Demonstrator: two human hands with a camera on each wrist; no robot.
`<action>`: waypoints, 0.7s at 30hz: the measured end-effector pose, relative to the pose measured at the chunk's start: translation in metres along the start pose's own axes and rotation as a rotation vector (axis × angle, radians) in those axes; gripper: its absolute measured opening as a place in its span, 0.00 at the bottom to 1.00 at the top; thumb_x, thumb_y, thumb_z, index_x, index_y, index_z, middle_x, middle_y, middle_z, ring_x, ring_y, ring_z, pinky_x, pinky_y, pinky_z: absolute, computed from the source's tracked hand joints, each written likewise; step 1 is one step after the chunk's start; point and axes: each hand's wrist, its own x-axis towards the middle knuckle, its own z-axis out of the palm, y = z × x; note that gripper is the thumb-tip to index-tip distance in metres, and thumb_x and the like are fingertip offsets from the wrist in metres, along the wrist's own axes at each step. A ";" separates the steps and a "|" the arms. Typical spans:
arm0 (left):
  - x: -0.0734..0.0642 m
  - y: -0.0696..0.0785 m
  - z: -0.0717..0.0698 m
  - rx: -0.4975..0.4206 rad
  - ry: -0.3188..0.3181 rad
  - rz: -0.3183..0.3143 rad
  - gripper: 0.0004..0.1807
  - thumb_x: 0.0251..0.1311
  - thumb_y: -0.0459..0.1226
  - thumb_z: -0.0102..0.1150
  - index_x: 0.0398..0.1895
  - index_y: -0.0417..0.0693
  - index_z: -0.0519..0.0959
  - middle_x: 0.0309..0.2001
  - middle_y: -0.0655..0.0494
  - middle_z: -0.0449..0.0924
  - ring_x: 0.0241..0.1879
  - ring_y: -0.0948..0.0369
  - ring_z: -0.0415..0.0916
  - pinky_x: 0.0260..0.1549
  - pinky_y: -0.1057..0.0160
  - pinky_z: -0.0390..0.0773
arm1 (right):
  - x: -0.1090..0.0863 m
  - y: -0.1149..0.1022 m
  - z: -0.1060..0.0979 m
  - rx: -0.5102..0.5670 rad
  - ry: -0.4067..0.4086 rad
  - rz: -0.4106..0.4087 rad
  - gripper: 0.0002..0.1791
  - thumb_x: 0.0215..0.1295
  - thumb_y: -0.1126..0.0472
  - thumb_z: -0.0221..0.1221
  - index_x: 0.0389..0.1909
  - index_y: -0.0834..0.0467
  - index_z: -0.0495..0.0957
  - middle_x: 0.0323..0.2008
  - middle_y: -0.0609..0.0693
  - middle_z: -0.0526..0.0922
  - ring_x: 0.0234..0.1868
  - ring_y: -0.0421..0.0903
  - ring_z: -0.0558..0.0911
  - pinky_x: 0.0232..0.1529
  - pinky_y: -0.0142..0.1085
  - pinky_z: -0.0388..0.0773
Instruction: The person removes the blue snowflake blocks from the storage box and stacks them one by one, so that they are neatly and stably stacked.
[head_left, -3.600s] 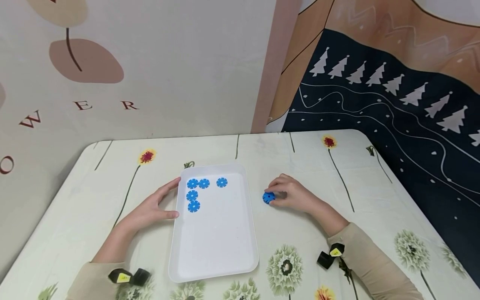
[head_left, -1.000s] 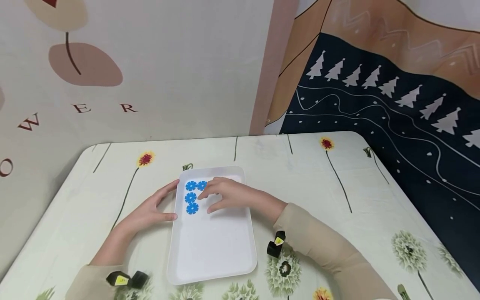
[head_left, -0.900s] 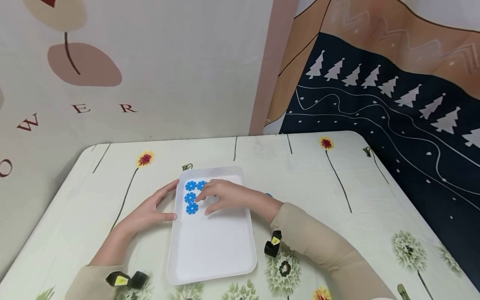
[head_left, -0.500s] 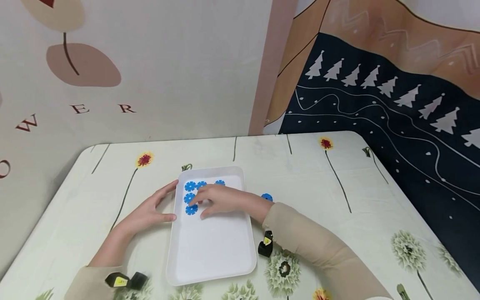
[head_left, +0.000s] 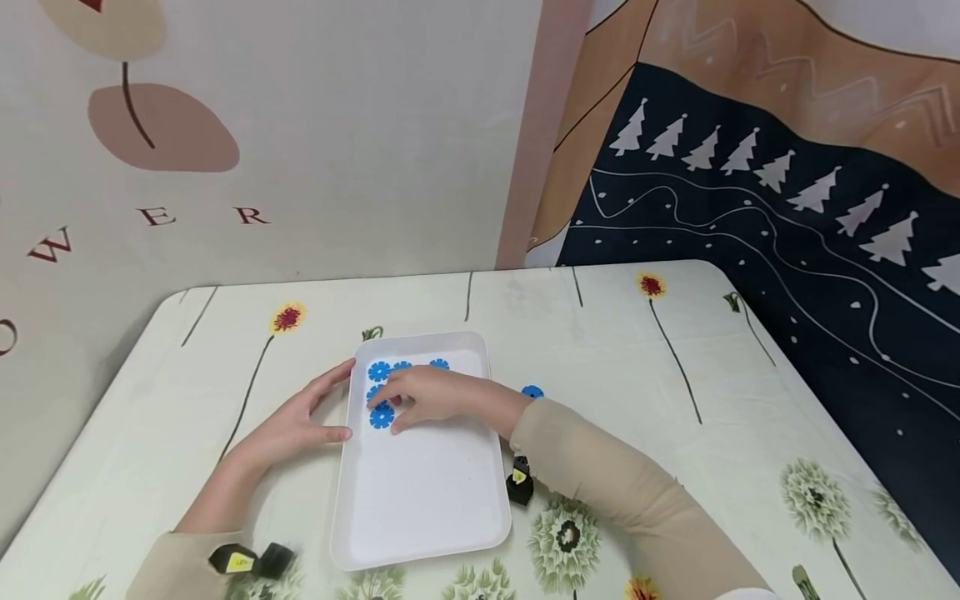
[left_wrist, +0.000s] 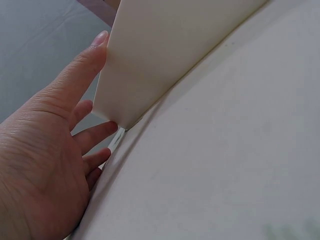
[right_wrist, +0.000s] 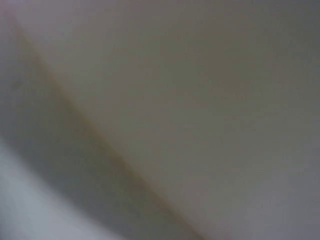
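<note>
My left hand [head_left: 302, 421] is spread along the left side of a white tray [head_left: 420, 508]. In the left wrist view its thumb and fingertips touch the tray wall [left_wrist: 145, 55]. My right hand [head_left: 429, 393] reaches across the tray over several blue notched plastic discs in its far left part. Its fingertips overlap the middle disc of the left column, with the thumb apart, beside the lowest disc [head_left: 382, 416]. Another disc [head_left: 378, 371] lies in the far left corner, and one [head_left: 439, 363] sits further right. The right wrist view is only blur.
Outside the tray, right of it, a blue disc [head_left: 532, 391] shows partly behind the right forearm. The cloth [head_left: 615, 350] is printed with flowers. A black wrist camera [head_left: 520, 483] hangs under the right sleeve, close to the tray's right rim. A wall stands behind the table.
Earlier my right hand held a blue disc right of the tray. It has since come over the tray without it, moving left and nearer across the discs. My left hand keeps its place.
</note>
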 end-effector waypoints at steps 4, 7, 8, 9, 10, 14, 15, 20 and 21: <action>0.000 0.000 0.000 0.002 0.000 -0.002 0.52 0.50 0.40 0.72 0.76 0.55 0.51 0.73 0.42 0.51 0.70 0.37 0.42 0.56 0.26 0.48 | 0.002 0.000 0.000 -0.018 -0.008 0.002 0.25 0.60 0.49 0.65 0.60 0.47 0.77 0.34 0.39 0.73 0.35 0.35 0.69 0.37 0.22 0.66; 0.000 0.001 0.000 0.009 0.001 -0.004 0.52 0.50 0.40 0.72 0.76 0.55 0.51 0.73 0.42 0.51 0.70 0.37 0.42 0.56 0.27 0.48 | 0.003 0.001 0.000 -0.020 -0.009 0.004 0.25 0.60 0.49 0.65 0.59 0.46 0.78 0.34 0.39 0.73 0.35 0.35 0.69 0.37 0.22 0.66; 0.000 0.001 0.000 0.011 0.002 -0.003 0.52 0.50 0.40 0.72 0.76 0.55 0.51 0.73 0.42 0.51 0.70 0.37 0.43 0.56 0.27 0.48 | 0.003 0.001 0.000 -0.018 -0.008 0.005 0.24 0.59 0.49 0.65 0.58 0.46 0.78 0.33 0.39 0.73 0.35 0.35 0.69 0.36 0.23 0.66; 0.000 0.001 0.000 0.012 0.002 -0.002 0.52 0.50 0.40 0.72 0.76 0.55 0.51 0.73 0.42 0.51 0.70 0.37 0.43 0.56 0.27 0.49 | 0.003 0.001 0.000 -0.014 -0.008 0.006 0.24 0.59 0.49 0.65 0.58 0.46 0.79 0.33 0.39 0.73 0.35 0.35 0.69 0.36 0.23 0.66; 0.001 0.001 0.000 0.012 0.002 -0.001 0.52 0.50 0.40 0.72 0.76 0.55 0.51 0.73 0.42 0.51 0.70 0.37 0.43 0.56 0.27 0.49 | 0.003 0.001 0.000 -0.011 -0.006 0.006 0.24 0.59 0.49 0.65 0.57 0.46 0.79 0.33 0.39 0.73 0.35 0.35 0.69 0.36 0.23 0.66; 0.001 0.001 -0.001 0.007 0.001 0.004 0.52 0.50 0.39 0.72 0.76 0.54 0.51 0.73 0.42 0.51 0.70 0.38 0.43 0.57 0.27 0.48 | 0.004 0.003 0.002 -0.005 0.002 0.004 0.22 0.59 0.48 0.66 0.55 0.46 0.80 0.33 0.39 0.73 0.35 0.35 0.69 0.36 0.23 0.66; 0.001 0.001 -0.001 0.006 0.001 0.004 0.52 0.50 0.39 0.72 0.76 0.54 0.51 0.73 0.42 0.51 0.70 0.38 0.43 0.57 0.27 0.48 | 0.004 0.003 0.002 -0.003 0.006 0.002 0.22 0.58 0.48 0.66 0.55 0.46 0.81 0.33 0.39 0.73 0.35 0.35 0.69 0.36 0.23 0.66; 0.001 0.001 0.000 0.002 -0.002 0.001 0.52 0.50 0.39 0.72 0.76 0.54 0.51 0.73 0.42 0.50 0.70 0.37 0.42 0.57 0.27 0.48 | 0.004 0.005 0.004 0.007 0.019 -0.002 0.21 0.58 0.48 0.66 0.52 0.46 0.82 0.33 0.38 0.74 0.34 0.34 0.69 0.36 0.22 0.66; 0.001 0.001 0.000 0.000 -0.003 0.001 0.52 0.50 0.39 0.72 0.76 0.54 0.51 0.73 0.41 0.50 0.70 0.37 0.42 0.57 0.27 0.48 | 0.004 0.006 0.004 0.006 0.021 -0.002 0.20 0.58 0.48 0.66 0.52 0.47 0.82 0.33 0.38 0.74 0.34 0.34 0.69 0.36 0.22 0.66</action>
